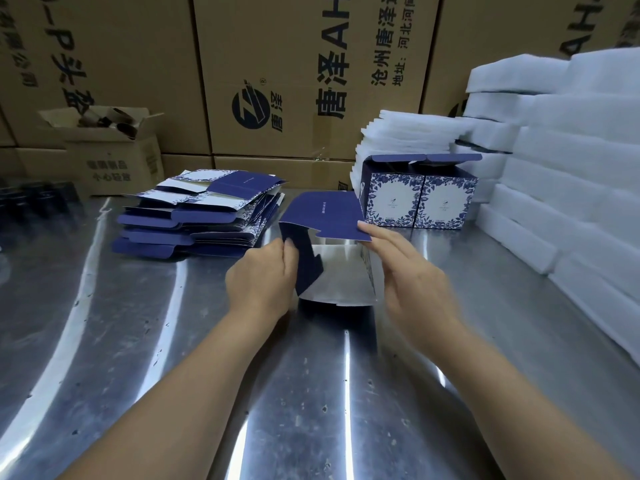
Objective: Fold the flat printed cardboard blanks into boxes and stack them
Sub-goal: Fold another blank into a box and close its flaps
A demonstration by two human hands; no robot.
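Observation:
A half-formed box [334, 268], navy outside and white inside, stands open on the steel table [138, 323] between my hands. My left hand [263, 275] grips its left navy side flap. My right hand [412, 271] holds the right wall, with the fingertips on the raised navy lid flap [325, 213]. A pile of flat blue-and-white printed blanks [201, 213] lies to the left behind the box. Two folded boxes [419, 195] with floral print stand side by side at the back right, lids up.
Stacks of white foam sheets [568, 161] fill the right side of the table. Large brown shipping cartons [277, 81] form a wall behind. A small open carton [107, 147] holding dark items sits at the back left.

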